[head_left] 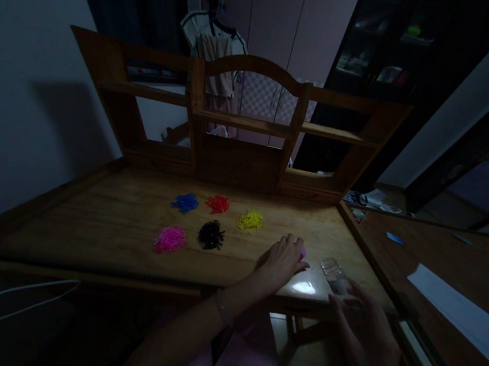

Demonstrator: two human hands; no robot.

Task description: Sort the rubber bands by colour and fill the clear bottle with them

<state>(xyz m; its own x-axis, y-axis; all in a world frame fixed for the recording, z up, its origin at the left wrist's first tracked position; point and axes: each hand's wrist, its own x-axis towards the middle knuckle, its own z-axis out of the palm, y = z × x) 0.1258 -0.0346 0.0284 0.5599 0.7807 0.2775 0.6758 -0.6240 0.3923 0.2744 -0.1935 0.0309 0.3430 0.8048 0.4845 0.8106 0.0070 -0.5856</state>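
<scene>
My left hand [282, 260] is closed near the tabletop around a small pinkish-purple object [302, 252], mostly hidden by the fingers. In my right hand [364, 329] is a clear plastic container [332, 272], tilted at the table's front edge. Loose piles of small, thin strands or bands lie to the left of the hands. They are a yellow pile [249, 222], a red pile [218, 204], a blue pile [185, 202], a black pile [211, 235] and a pink pile [170, 239]. Of these, the yellow one is nearest my left hand.
The wooden desk [113, 227] has an open-backed shelf unit [246, 125] along its far side. On the right, a lower brown surface [438, 250] bears a white sheet [462, 311] and a small blue card [395, 238]. A white cable [19, 284] loops at the left front.
</scene>
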